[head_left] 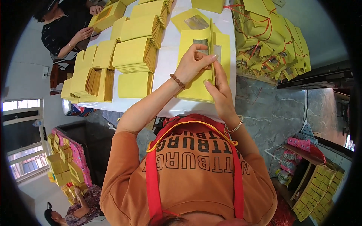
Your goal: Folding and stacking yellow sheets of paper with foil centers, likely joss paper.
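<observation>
A stack of yellow paper sheets [190, 84] with silver-grey patches lies in front of me on the white table, and part of the paper stands up as a thin upright fold. My left hand [194, 64] is at this fold, its thumb and fingertips pinching the paper from the left. My right hand [220, 88] holds the fold lower down, with the thumb on the left face and the fingers behind on the right. Behind the fold lies another yellow sheet [191, 19] with a silver patch, turned at an angle.
Several folded yellow paper bundles [134, 51] stand in rows on the white table [166, 58]. A co-worker [64, 28] handles yellow paper at the far left. Yellow bundles with red ties [269, 41] are piled right of the table. Another person [81, 205] works at lower left.
</observation>
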`<state>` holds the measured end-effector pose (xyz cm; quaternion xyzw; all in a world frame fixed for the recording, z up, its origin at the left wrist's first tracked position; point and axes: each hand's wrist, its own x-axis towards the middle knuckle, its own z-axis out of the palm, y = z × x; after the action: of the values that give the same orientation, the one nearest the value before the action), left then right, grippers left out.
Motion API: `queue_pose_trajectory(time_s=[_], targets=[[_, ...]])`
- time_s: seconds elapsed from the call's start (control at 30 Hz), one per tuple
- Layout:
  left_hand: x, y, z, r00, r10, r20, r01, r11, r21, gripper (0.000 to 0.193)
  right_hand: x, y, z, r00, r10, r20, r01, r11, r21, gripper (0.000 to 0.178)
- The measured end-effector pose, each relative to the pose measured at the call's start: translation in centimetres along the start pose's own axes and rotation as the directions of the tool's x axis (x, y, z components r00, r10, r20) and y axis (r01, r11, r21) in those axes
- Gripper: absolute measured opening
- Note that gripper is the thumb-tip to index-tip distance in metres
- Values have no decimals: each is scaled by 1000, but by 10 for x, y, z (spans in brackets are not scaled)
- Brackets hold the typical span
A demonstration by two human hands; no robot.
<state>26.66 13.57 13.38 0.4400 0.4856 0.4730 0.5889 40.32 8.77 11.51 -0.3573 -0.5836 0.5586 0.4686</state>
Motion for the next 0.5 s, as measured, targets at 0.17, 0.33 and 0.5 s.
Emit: queue_pose_trajectory(time_s=[0.17,0.33,0.5], targets=[[-2,-1,0,1000,2,-2,-2,1000,-17,44,-3,-3,1,998,69,6,-69,976,206,63],[0,-5,-4,1000,-8,26,8,1000,2,33,-3,-1,-2,996,84,21,-87,967,238,62],[5,-26,-7,1000,11,-14,-13,982,-189,24,-4,5,-2,996,85,-34,-75,969,234,57]])
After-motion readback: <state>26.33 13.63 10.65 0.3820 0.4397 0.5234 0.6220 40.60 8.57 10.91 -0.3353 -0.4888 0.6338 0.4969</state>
